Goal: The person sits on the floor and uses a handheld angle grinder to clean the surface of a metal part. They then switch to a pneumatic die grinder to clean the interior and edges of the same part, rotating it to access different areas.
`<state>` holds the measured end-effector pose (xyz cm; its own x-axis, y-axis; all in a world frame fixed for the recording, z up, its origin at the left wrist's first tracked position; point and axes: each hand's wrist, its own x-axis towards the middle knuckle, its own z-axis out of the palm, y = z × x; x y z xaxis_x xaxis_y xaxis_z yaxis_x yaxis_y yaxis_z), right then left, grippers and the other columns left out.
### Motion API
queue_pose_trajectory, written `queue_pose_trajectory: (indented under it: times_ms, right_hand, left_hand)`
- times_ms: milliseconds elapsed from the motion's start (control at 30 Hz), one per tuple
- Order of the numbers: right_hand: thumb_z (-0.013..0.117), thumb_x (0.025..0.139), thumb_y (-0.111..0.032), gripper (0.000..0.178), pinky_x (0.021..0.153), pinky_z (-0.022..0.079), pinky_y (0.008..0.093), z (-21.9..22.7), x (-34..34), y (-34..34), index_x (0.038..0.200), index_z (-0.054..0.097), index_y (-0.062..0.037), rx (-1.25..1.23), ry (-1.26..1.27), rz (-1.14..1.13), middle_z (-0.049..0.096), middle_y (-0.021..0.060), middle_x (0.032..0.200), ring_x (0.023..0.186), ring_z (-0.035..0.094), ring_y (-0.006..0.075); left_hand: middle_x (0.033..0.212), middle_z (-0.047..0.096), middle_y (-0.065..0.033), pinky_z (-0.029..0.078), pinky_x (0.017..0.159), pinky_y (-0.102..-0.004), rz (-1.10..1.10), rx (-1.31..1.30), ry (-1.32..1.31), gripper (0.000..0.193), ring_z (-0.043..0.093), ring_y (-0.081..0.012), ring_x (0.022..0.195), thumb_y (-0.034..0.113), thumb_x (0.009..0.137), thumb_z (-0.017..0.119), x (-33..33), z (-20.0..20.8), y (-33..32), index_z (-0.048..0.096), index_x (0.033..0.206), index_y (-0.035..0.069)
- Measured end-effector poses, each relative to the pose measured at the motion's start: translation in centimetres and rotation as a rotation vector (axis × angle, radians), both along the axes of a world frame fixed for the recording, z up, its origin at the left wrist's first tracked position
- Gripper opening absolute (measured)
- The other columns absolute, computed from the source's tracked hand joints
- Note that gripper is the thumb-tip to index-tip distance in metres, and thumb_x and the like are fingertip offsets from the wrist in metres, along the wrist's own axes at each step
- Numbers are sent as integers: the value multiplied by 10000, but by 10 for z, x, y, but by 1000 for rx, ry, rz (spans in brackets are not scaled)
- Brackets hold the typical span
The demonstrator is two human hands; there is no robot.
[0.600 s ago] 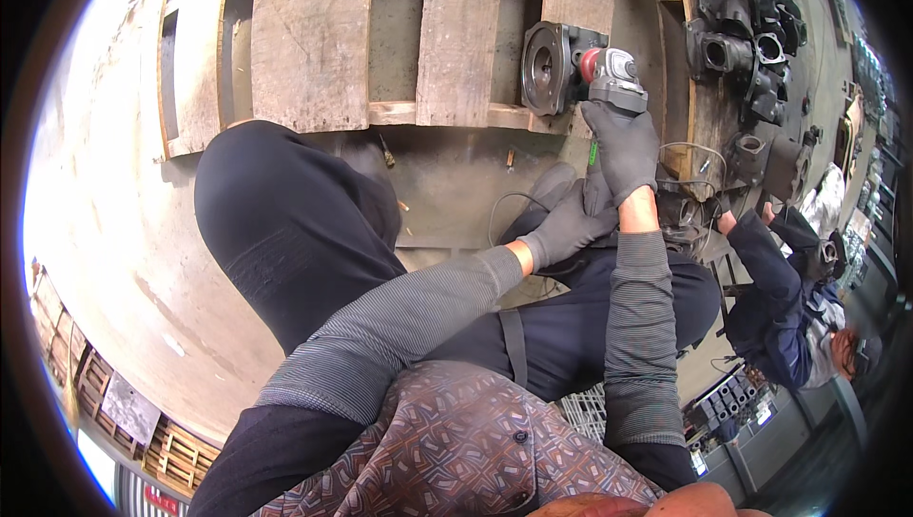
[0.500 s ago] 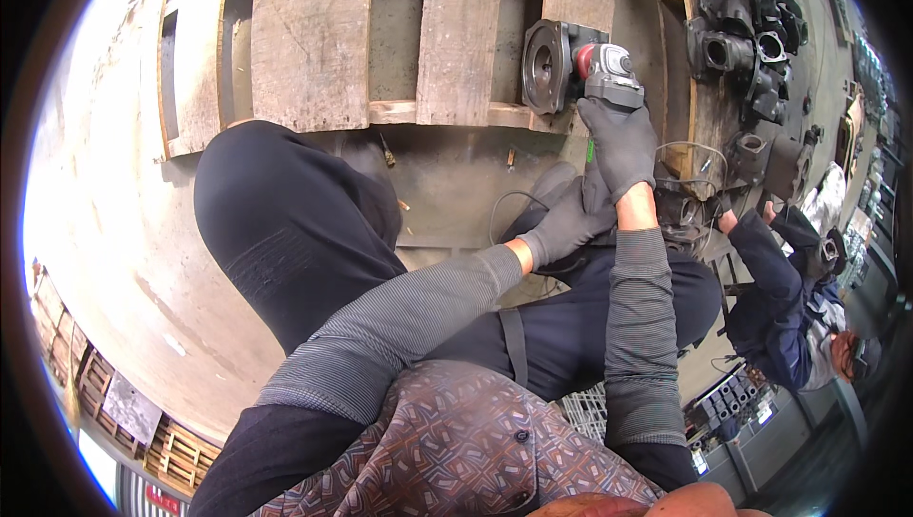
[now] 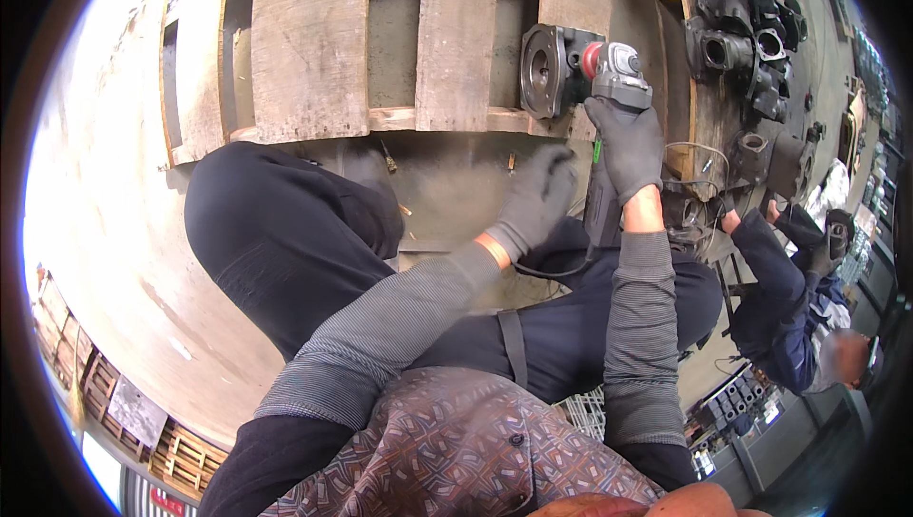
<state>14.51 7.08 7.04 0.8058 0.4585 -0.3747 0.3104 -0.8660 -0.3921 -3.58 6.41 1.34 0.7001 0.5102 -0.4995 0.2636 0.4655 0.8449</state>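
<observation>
So, the right hand [image 3: 625, 151] is wrapped around the neck of the grinder [image 3: 623, 89]. The left hand [image 3: 533, 198] is a little to the left of that grip, off the tool, its fingers loosely spread with nothing seen in them. Ahead of the grip and to its left, the metal part [image 3: 553, 70] sits on the wood pallet [image 3: 456, 41]. To grind well, I think both hands should hold the tool, one near the front and one at the back, with the red disc [image 3: 591, 59] pressed lightly on the metal. The cord [image 3: 563, 274], behind the grip, should be far from the disc. I can't tell if the disc touches the metal or spins. The grinder's head hides some of the part's right side. The left hand is blurry, and the right fingertips are hard to see.
</observation>
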Motion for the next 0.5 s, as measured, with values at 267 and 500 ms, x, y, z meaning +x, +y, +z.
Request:
queue_pose_trajectory:
  times_ms: [267,500]
  right_hand:
    - [857,770,-524,822,986,533,452,3,-4,5,1233,616,111,-135,-37,49,721,268,1192,1139,702,395]
    - [842,770,-549,845,1003,523,453,4,-5,11,1248,611,109,-109,30,43,714,277,1203,1158,694,404]
  left_hand:
    - [1438,539,-241,501,1035,-473,167,603,192,558,581,-422,1266,169,994,587,34,-36,42,434,1511,26]
    - [1453,522,-243,512,1018,-487,-47,616,230,650,581,-440,1247,144,937,630,33,-51,50,400,1531,15]
